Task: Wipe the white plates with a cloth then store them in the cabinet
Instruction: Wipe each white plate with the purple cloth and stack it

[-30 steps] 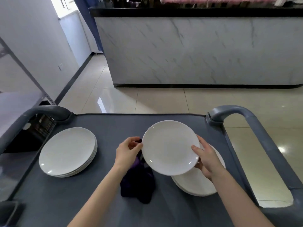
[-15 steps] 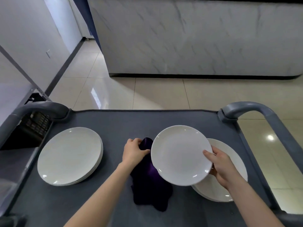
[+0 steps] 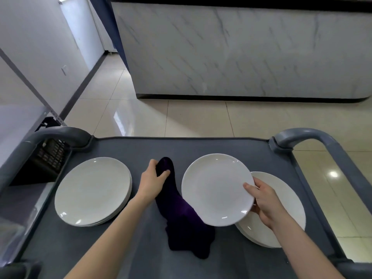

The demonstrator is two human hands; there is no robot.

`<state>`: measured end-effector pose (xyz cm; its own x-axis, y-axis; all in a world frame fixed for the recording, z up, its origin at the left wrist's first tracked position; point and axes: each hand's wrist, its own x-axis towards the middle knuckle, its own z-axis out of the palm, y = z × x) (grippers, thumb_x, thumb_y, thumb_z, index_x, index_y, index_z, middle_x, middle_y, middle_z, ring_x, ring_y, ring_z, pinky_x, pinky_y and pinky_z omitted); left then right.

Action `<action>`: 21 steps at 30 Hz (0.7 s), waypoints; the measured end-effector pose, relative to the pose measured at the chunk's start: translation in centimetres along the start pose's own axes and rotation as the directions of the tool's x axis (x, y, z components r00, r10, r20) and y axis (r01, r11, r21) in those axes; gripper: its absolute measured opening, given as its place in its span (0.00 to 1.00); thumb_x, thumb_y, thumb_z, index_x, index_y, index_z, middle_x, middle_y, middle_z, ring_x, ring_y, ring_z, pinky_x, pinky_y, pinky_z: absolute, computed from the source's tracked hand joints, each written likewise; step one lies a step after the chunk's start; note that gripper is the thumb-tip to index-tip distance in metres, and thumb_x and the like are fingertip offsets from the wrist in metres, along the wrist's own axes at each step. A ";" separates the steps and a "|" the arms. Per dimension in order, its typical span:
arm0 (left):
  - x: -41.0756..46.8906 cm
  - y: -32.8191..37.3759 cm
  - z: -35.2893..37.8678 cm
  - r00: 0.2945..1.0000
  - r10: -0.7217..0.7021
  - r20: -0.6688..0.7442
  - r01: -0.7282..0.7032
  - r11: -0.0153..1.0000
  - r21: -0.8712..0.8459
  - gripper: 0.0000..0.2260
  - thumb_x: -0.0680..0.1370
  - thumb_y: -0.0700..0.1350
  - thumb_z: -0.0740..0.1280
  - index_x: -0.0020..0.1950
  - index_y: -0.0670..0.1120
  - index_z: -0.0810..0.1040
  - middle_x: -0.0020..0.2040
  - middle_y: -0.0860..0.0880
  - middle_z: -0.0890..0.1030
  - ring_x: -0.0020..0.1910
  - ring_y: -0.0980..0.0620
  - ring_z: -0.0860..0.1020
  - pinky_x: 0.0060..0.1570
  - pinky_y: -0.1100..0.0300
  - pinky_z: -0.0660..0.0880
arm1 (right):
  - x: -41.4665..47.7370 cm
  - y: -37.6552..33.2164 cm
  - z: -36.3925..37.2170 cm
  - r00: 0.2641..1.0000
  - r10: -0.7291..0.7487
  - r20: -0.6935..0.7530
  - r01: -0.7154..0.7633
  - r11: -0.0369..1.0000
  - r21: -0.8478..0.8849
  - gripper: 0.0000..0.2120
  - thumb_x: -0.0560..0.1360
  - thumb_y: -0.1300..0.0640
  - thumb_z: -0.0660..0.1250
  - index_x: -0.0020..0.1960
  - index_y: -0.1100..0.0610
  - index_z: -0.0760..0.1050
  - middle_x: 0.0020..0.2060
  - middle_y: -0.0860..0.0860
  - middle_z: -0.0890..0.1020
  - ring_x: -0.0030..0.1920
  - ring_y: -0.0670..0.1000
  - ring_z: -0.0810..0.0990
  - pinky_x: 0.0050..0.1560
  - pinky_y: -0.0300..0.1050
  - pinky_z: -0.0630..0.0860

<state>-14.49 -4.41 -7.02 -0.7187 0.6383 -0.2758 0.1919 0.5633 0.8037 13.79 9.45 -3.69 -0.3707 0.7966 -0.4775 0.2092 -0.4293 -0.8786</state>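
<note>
Since the earlier frame, held plate (image 3: 215,188) and left hand (image 3: 153,180) have separated; cart surface now shows between them. The grey cart (image 3: 120,150) carries all items. One plate stack (image 3: 92,190) sits at its left, well apart from the work. The right stack (image 3: 281,198) lies partly beneath the held plate, which I keep raised and slightly tilted.

The dark cloth (image 3: 181,218) lies between the stacks. Its long axis runs from the far end in my left hand back and rightward, and its near bulk rests on the cart at the plate's near-left edge.

My left hand pinches the cloth's far end, thumb against curled fingers. My right hand (image 3: 263,202) clamps the plate's right rim, thumb on top, fingers under.

Judgement: the plate face lies directly right of the cloth grip, so wiping needs a short rightward carry by the left hand.
</note>
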 end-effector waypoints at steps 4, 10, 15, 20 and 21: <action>-1.0 2.8 -3.2 0.968 0.109 -0.226 -0.118 0.993 -0.026 0.11 0.75 0.48 0.71 0.50 0.54 0.70 0.43 0.59 0.77 0.42 0.63 0.76 0.32 0.69 0.67 | -0.3 -1.2 1.2 0.999 -0.044 0.010 0.044 0.999 0.020 0.09 0.81 0.62 0.63 0.56 0.53 0.79 0.43 0.49 0.87 0.40 0.51 0.85 0.32 0.45 0.79; -3.5 8.8 -5.7 0.870 0.234 -0.434 -0.250 0.968 0.022 0.14 0.75 0.48 0.71 0.51 0.56 0.67 0.40 0.59 0.74 0.41 0.52 0.75 0.37 0.59 0.69 | -0.7 -3.5 2.5 0.992 -0.127 0.005 0.126 0.990 0.071 0.09 0.81 0.62 0.63 0.56 0.53 0.79 0.47 0.54 0.85 0.46 0.57 0.82 0.34 0.48 0.80; -7.4 11.7 -2.2 0.911 0.404 0.077 -0.409 0.911 0.054 0.10 0.77 0.53 0.69 0.55 0.55 0.71 0.52 0.56 0.82 0.47 0.54 0.81 0.45 0.57 0.77 | -1.2 -4.1 3.7 0.985 -0.166 0.036 0.162 0.981 0.105 0.09 0.81 0.62 0.62 0.54 0.52 0.79 0.47 0.53 0.84 0.46 0.55 0.82 0.34 0.49 0.81; -9.4 10.3 1.9 0.781 0.459 0.423 -0.595 0.751 0.285 0.17 0.83 0.42 0.56 0.71 0.48 0.73 0.71 0.50 0.74 0.69 0.50 0.70 0.66 0.63 0.62 | -1.5 -3.9 3.7 0.986 -0.164 -0.004 0.162 0.967 0.194 0.08 0.80 0.63 0.63 0.54 0.55 0.80 0.42 0.52 0.85 0.42 0.55 0.82 0.32 0.48 0.80; -9.5 10.0 2.0 0.763 0.479 0.435 -0.619 0.735 0.276 0.19 0.83 0.39 0.56 0.72 0.49 0.73 0.72 0.51 0.73 0.70 0.51 0.70 0.68 0.64 0.61 | -1.5 -3.9 3.5 0.988 -0.153 -0.020 0.154 0.964 0.216 0.08 0.80 0.63 0.64 0.54 0.56 0.80 0.43 0.53 0.85 0.42 0.55 0.82 0.32 0.48 0.80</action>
<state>-4.47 -3.79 2.55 -0.1660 0.9846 -0.0549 0.7706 0.1643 0.6158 10.33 8.48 0.46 -0.3797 0.8615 -0.3372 -0.0505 -0.3832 -0.9223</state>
